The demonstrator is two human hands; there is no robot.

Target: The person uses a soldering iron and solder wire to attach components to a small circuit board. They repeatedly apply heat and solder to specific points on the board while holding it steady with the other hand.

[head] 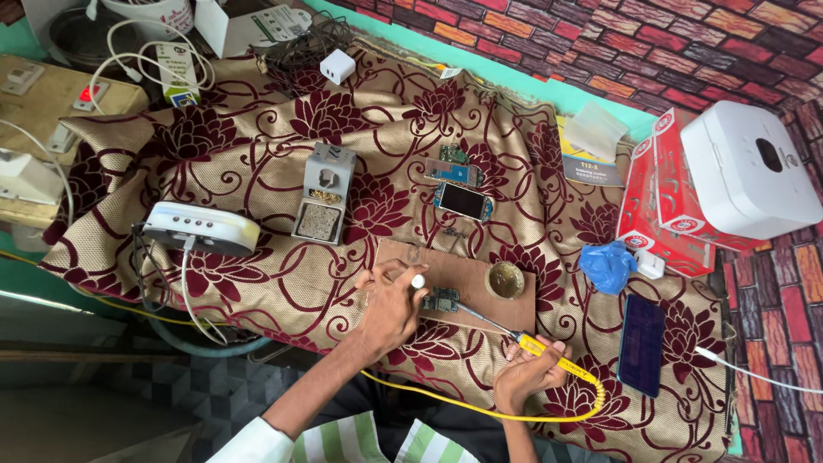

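My left hand (390,302) rests on a brown wooden board (471,276) and pinches a small white-tipped thing beside a small green circuit board (441,299). Held by my right hand (527,375), a yellow-handled soldering iron (549,356) points its thin metal tip up-left at that circuit board. The iron's yellow cable (480,410) loops down and left across my lap. A small round tin of flux (505,279) sits on the wooden board to the right of the circuit board.
A maroon-and-gold floral cloth (257,163) covers the table. On it lie a grey tip-cleaner stand (323,203), a white soldering station (201,228), opened phone parts (461,200), a dark phone (641,345), blue crumpled glove (607,266), red boxes (664,201) under a white case (750,167), chargers and cables.
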